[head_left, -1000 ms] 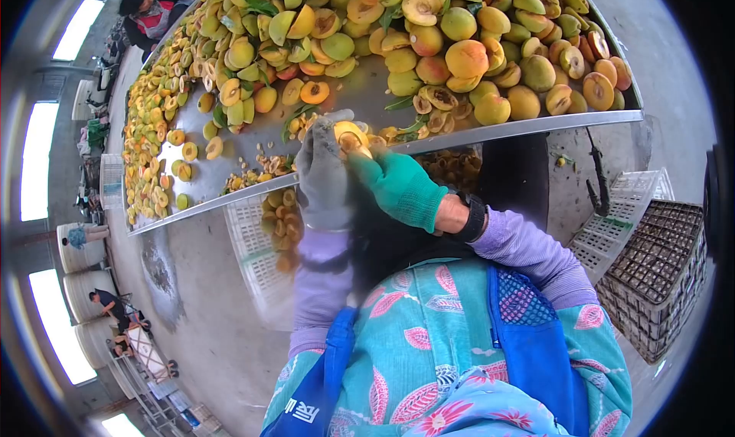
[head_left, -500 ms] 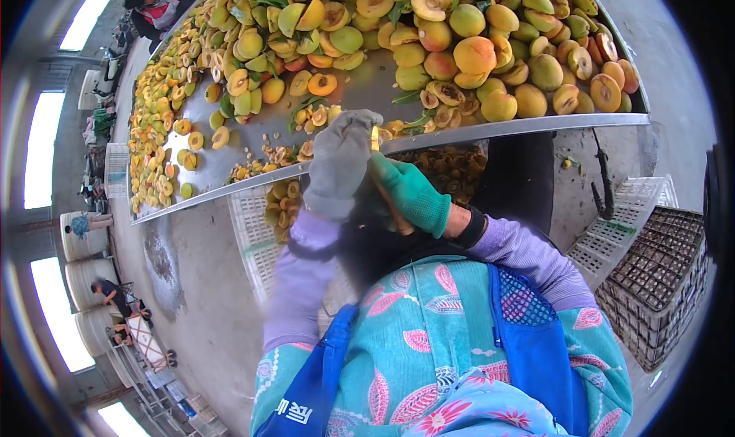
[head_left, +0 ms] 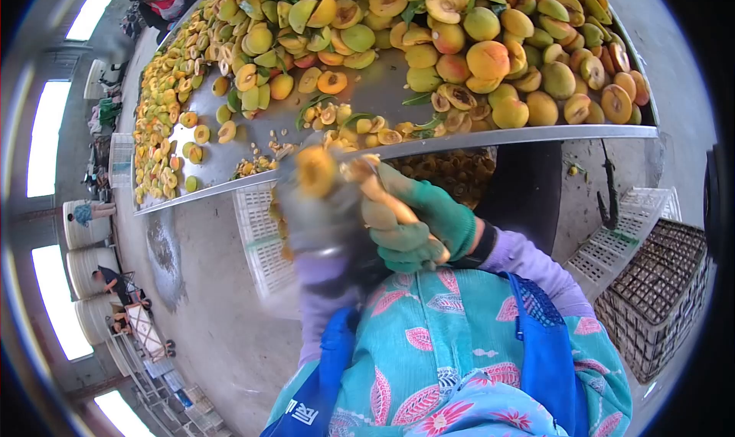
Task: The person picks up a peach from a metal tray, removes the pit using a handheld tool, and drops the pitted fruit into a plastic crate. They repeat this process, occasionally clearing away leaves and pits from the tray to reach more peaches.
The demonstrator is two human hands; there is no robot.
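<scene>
My left hand (head_left: pixel 312 211), in a grey glove and smeared by motion, holds a halved apricot (head_left: pixel 315 172) by the table's front edge. To its right, my right hand (head_left: pixel 429 216) in a green glove is wrapped round a tool with a pale wooden handle (head_left: pixel 400 206). The tool's upper end points toward the left hand; its working tip is too blurred to make out. Beyond both hands, whole and halved apricots (head_left: pixel 490 60) are heaped on the metal table (head_left: pixel 528 134). Small pieces and pits (head_left: pixel 268 157) lie near its edge.
Beneath the table's edge, more apricot halves (head_left: pixel 448 169) lie beside a white plastic crate (head_left: pixel 264 238). On the right stand a pale crate (head_left: pixel 624 226) and a dark, dirty crate (head_left: pixel 654 284). Another person (head_left: pixel 164 0) sits at the table's far left.
My hands have drawn apart and back toward my body. The apricot half now shows in my left hand, and more of the tool's handle is visible in my right.
</scene>
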